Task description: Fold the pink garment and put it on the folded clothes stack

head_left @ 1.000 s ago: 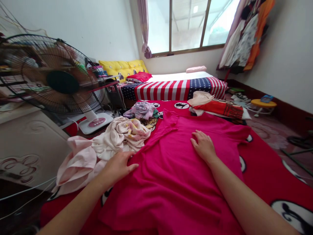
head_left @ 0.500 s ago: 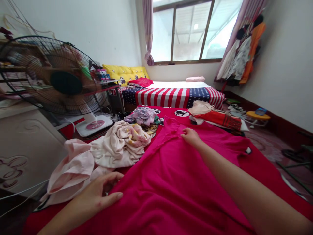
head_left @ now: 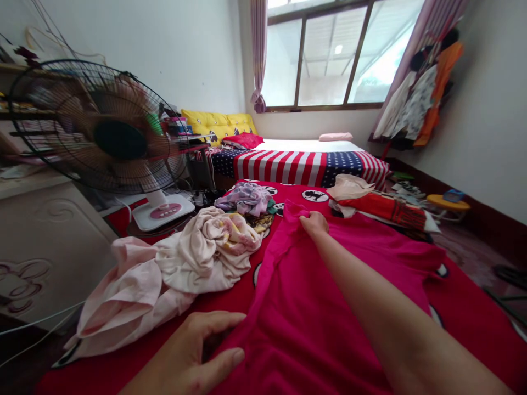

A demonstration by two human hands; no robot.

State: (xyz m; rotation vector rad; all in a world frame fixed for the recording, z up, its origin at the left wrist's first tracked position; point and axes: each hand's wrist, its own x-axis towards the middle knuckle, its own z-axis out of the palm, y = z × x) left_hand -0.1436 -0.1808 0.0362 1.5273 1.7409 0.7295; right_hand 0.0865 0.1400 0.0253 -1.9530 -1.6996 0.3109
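Note:
A bright pink shirt [head_left: 329, 285] lies spread over the red patterned cover, with creases across its lower part. My right hand [head_left: 315, 224] reaches to its far end and pinches the fabric by the upper left edge. At the shirt's near left edge is my left hand [head_left: 206, 345], its thumb and fingers apart; whether it touches the cloth is unclear. To the left lie a crumpled cream garment [head_left: 201, 249] and a pale pink cloth [head_left: 123, 307]. Behind them sits a bunched lilac garment [head_left: 246, 197].
A standing fan [head_left: 119, 137] is at the left beside a pale cabinet [head_left: 53, 236]. Folded clothes [head_left: 379, 208] are stacked at the far right of the red cover [head_left: 473, 307]. Beyond is a bed with a striped, starred cover [head_left: 284, 166]. A yellow stool [head_left: 447, 203] stands at right.
My right hand has closed on the shirt's upper edge. The shirt's left side has shifted right, baring more red cover, and my left hand has moved right with it. The view has turned slightly left.

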